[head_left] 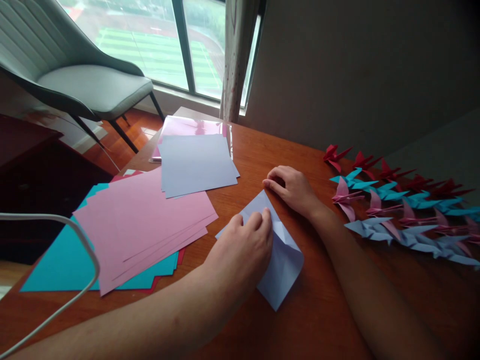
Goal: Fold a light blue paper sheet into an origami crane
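A pale blue square of origami paper [287, 260] lies on the table with one corner toward the far side. Creases run across it, and its right part bulges up off the wood. My left hand [242, 245] is closed on the paper's upper middle, fingers curled down with their tips partly hidden. Just beyond the far corner, my right hand [294, 190] rests on the table. Its thumb and forefinger are curled together in a pinch beside that corner; whether anything is between them is hidden.
To the left lie pink sheets [146, 225] over turquoise sheets [60, 265], with pale blue sheets [198, 165] behind. Rows of folded paper cranes [390, 192] stand at the right. A white cable [88, 245] loops in front at the left. A chair [93, 85] stands near the window.
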Motion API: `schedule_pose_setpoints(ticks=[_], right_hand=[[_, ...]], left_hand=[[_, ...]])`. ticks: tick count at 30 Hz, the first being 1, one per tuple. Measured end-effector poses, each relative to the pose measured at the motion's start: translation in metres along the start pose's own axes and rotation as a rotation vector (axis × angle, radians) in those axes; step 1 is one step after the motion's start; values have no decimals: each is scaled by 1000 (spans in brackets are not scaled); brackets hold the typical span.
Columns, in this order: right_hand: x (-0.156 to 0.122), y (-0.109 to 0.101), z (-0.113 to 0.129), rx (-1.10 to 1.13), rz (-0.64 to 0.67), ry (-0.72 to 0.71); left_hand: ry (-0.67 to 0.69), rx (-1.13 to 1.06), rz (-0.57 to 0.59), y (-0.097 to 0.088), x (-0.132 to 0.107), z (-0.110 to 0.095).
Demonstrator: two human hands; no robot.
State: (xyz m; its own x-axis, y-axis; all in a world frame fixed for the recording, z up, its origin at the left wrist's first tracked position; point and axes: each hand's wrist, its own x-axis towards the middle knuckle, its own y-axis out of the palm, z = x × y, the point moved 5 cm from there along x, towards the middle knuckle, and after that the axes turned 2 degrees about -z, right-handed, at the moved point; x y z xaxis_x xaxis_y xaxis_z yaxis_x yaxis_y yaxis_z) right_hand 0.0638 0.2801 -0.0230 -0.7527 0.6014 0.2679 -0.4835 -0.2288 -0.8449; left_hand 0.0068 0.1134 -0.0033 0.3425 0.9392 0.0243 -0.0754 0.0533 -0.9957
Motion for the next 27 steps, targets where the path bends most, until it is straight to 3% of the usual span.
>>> schedule_pose_setpoints(ticks=[10,17,27], right_hand=[[-51,-20,5,108,146,66],[-54,-20,4,81,172,14],[-55,-24,9,121,269,-54]], left_hand=[[43,-158,76,-2,9,15],[55,-272,76,2,16,37],[58,-323,94,0,16,42]])
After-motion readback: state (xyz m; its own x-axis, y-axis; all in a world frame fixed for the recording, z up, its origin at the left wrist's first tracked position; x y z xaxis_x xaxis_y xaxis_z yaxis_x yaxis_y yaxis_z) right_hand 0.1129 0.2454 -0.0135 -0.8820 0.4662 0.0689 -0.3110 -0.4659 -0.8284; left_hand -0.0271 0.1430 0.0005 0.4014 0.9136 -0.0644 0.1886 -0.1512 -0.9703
